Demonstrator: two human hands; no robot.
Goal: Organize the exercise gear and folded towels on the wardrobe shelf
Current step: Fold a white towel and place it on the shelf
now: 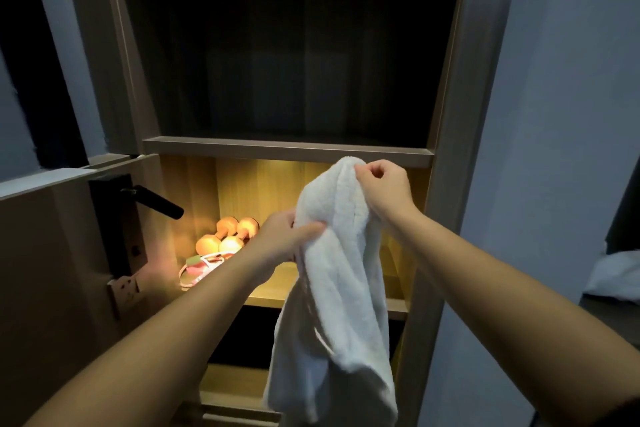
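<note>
A white towel (341, 288) hangs unfolded in front of the lit wardrobe shelf (273, 291). My right hand (384, 189) pinches its top edge, just under the shelf board above. Lower and to the left, my left hand (289, 236) grips the towel's left side. Two orange dumbbells (227, 234) lie at the back left of the lit shelf. In front of them sits a pink and white coiled band or rope (202, 265). The towel hides the right half of the shelf.
Above the lit shelf is a dark compartment (294, 62). A door with a black lever handle (156, 201) stands close on the left. A wall socket (126, 289) sits below the handle. White cloth (614, 276) lies on a surface at the right edge.
</note>
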